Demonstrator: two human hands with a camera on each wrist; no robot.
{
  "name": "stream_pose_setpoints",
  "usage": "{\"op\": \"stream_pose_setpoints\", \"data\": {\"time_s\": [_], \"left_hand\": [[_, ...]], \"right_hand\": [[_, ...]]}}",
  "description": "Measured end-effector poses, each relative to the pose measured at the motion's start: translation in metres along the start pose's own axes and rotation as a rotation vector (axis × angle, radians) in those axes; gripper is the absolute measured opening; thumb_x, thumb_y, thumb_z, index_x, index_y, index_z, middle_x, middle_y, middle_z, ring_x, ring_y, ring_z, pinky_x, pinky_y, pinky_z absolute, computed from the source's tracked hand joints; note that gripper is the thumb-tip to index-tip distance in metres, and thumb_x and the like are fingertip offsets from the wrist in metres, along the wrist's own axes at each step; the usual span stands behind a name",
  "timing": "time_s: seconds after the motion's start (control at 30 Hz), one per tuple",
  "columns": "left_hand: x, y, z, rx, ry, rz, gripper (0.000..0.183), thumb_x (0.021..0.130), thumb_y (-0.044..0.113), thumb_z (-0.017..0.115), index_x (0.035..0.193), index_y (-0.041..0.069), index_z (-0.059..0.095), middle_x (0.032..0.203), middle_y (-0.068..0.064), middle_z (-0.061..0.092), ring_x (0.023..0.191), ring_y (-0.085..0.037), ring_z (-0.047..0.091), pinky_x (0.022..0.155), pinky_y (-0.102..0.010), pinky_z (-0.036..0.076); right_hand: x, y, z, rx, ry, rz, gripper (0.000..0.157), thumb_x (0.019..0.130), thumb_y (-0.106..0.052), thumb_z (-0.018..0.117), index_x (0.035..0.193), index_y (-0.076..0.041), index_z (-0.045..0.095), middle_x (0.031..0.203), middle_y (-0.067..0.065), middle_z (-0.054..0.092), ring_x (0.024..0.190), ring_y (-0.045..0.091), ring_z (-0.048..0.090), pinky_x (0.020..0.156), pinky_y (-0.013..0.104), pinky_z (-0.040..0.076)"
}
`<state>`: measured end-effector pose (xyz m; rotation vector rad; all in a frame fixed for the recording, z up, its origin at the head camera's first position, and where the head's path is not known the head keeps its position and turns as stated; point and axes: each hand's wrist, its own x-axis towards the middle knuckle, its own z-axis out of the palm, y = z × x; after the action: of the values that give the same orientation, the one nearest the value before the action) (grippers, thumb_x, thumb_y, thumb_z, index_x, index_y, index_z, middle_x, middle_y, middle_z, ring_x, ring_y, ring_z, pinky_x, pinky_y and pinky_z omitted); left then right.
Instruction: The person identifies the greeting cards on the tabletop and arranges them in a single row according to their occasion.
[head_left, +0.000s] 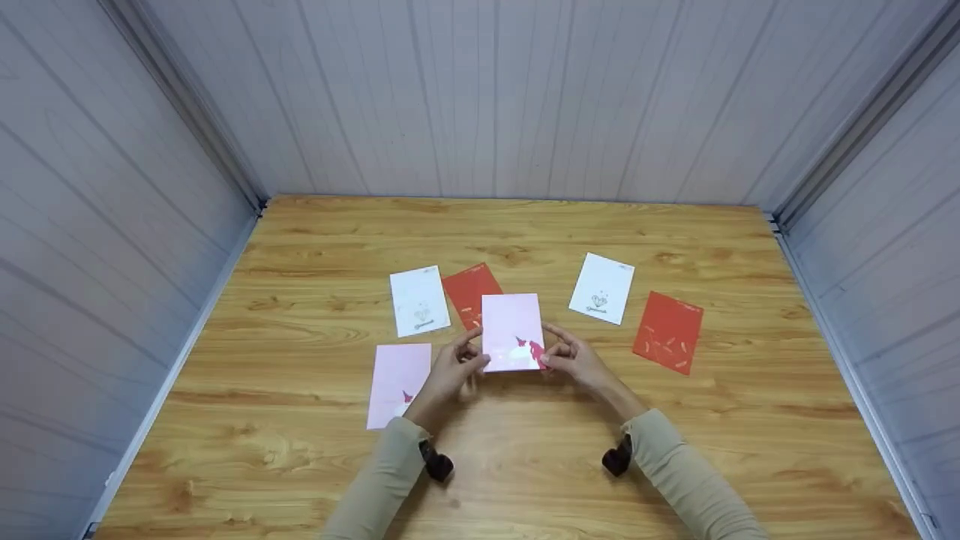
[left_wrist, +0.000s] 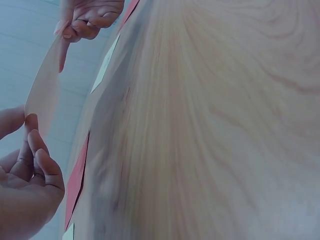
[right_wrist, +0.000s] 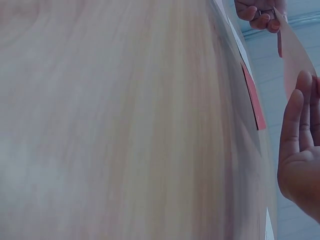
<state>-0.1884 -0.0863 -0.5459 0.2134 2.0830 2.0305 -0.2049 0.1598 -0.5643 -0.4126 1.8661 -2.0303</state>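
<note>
Pink printed card pinched between my two hands

I have it raised off the wood-grain desk, midway between the left and right edges, its printed face turned up to me. My left hand pinches the lower left corner, thumb in front and fingers behind; my right hand pinches the lower right side likewise, forefinger reaching up that edge.

I judge it light, thin and fairly stiff, though squeezing inward could bow it; both wrist views show a curve, perhaps from the lens. Its face looks smooth and might slip, so the side edges seem the best hold, gently, as corners could crease.

Behind it, toward the desk's far edge, lies a red card, partly hidden, with a white card at its left; whether they overlap or just touch I cannot tell. A second pink card lies nearer me, partly covered by my left arm. Toward the desk's right edge are another white card and, just beside it, another red card. Panelled walls stand beyond the desk.
</note>
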Motion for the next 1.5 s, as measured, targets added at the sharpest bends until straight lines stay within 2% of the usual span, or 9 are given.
{"op": "stream_pose_setpoints", "data": {"time_s": [0.07,0.13,0.27,0.37,0.5,0.83,1.1,1.37,1.5], "left_hand": [[-0.004,0.006,-0.001,0.005,-0.001,0.015,0.05,0.083,0.0,0.057,0.128,-0.007,0.038,0.082,-0.015,0.053,0.073,-0.043,0.049,0.06,-0.042,0.041],[-0.007,0.009,-0.002,0.011,0.004,0.022,0.049,0.083,0.0,0.057,0.128,-0.007,0.038,0.084,-0.019,0.052,0.072,-0.039,0.05,0.062,-0.044,0.041],[-0.012,0.01,-0.005,0.034,0.029,0.032,0.047,0.082,-0.002,0.057,0.127,-0.006,0.04,0.086,-0.023,0.053,0.07,-0.024,0.051,0.063,-0.037,0.042],[-0.015,0.009,-0.008,0.069,0.052,0.041,0.046,0.082,-0.003,0.057,0.125,-0.006,0.042,0.084,-0.02,0.054,0.069,-0.019,0.05,0.062,-0.028,0.041],[-0.02,0.01,-0.011,0.103,0.084,0.04,0.044,0.081,-0.002,0.058,0.122,-0.005,0.044,0.082,-0.019,0.055,0.07,-0.02,0.05,0.062,-0.025,0.04],[-0.035,0.011,-0.02,0.207,0.168,0.034,0.039,0.081,-0.002,0.058,0.118,-0.009,0.047,0.083,-0.015,0.056,0.074,-0.021,0.05,0.064,-0.024,0.041],[-0.034,-0.018,-0.045,0.344,0.16,0.059,0.041,0.081,0.007,0.062,0.119,-0.003,0.052,0.079,-0.004,0.057,0.073,-0.016,0.05,0.063,-0.027,0.042],[-0.042,-0.026,-0.059,0.35,0.175,0.049,0.037,0.079,0.006,0.064,0.114,-0.003,0.055,0.083,-0.006,0.056,0.076,-0.018,0.05,0.065,-0.025,0.042],[-0.044,-0.026,-0.061,0.353,0.179,0.04,0.034,0.078,0.003,0.064,0.111,-0.004,0.056,0.081,-0.006,0.056,0.075,-0.018,0.05,0.064,-0.024,0.042]], "right_hand": [[0.0,0.0,0.002,0.011,0.004,-0.008,0.065,0.081,0.002,0.06,0.135,0.006,0.024,0.077,0.007,0.059,0.069,0.022,0.058,0.069,0.051,0.043],[0.0,0.0,0.005,0.019,0.014,-0.009,0.064,0.08,0.002,0.06,0.135,0.005,0.026,0.078,0.008,0.059,0.07,0.019,0.058,0.07,0.05,0.043],[-0.001,-0.007,0.015,0.01,0.052,-0.002,0.061,0.08,0.006,0.059,0.133,0.005,0.029,0.081,0.011,0.056,0.07,0.015,0.056,0.072,0.052,0.041],[-0.001,-0.009,0.022,0.001,0.093,0.007,0.058,0.078,0.01,0.058,0.13,0.008,0.032,0.082,0.013,0.055,0.071,0.015,0.056,0.072,0.049,0.043],[0.003,0.0,0.025,0.0,0.13,0.014,0.056,0.077,0.01,0.059,0.127,0.01,0.035,0.082,0.01,0.055,0.074,0.015,0.056,0.069,0.035,0.047],[0.008,0.011,0.049,0.039,0.158,-0.03,0.05,0.078,0.007,0.059,0.123,0.011,0.039,0.084,0.011,0.057,0.073,0.014,0.057,0.061,0.03,0.048],[0.009,0.016,0.072,0.09,0.194,0.035,0.05,0.078,0.004,0.061,0.124,0.007,0.041,0.083,0.009,0.057,0.07,0.014,0.058,0.061,0.03,0.049],[0.009,0.019,0.09,0.029,0.204,0.065,0.049,0.079,0.0,0.063,0.123,0.005,0.044,0.085,0.009,0.058,0.071,0.015,0.059,0.063,0.033,0.048],[0.008,0.018,0.093,0.015,0.199,0.085,0.047,0.079,0.001,0.062,0.123,0.006,0.044,0.088,0.012,0.057,0.072,0.016,0.059,0.063,0.04,0.048]]}}
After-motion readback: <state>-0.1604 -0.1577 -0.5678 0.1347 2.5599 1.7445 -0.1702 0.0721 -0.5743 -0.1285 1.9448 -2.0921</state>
